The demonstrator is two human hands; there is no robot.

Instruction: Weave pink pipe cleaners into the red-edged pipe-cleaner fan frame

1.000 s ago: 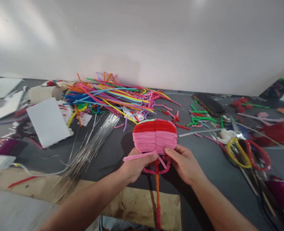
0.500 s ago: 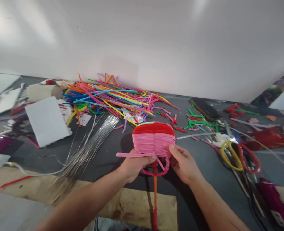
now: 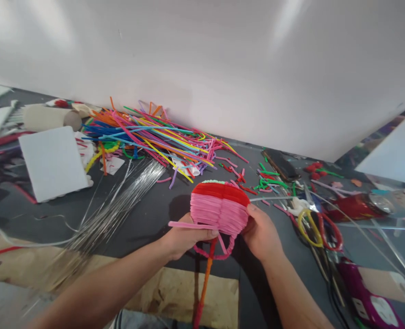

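Between my hands is a rounded pipe-cleaner piece (image 3: 219, 212), its rows pink below, red above and pale green at the top edge. A magenta loop (image 3: 219, 256) hangs under it, and an orange and red stem (image 3: 206, 278) slants down toward me. My left hand (image 3: 187, 237) pinches the lower left of the piece, thumb over a loose pink pipe-cleaner end (image 3: 185, 225) that sticks out leftward. My right hand (image 3: 262, 230) grips the right edge, thumb near the red rows; its other fingers are hidden behind.
A heap of coloured pipe cleaners (image 3: 154, 135) lies along the white wall. Thin metal wires (image 3: 120, 205) fan out at left beside a white square block (image 3: 55, 164). At right are scissors (image 3: 321, 228), a dark phone (image 3: 281, 164), a glue gun (image 3: 370, 297) and green and red scraps (image 3: 267, 180).
The piece has tilted so its stem now slants down to the left, and my right thumb sits higher on its edge. The view has shifted and turned slightly to the right.
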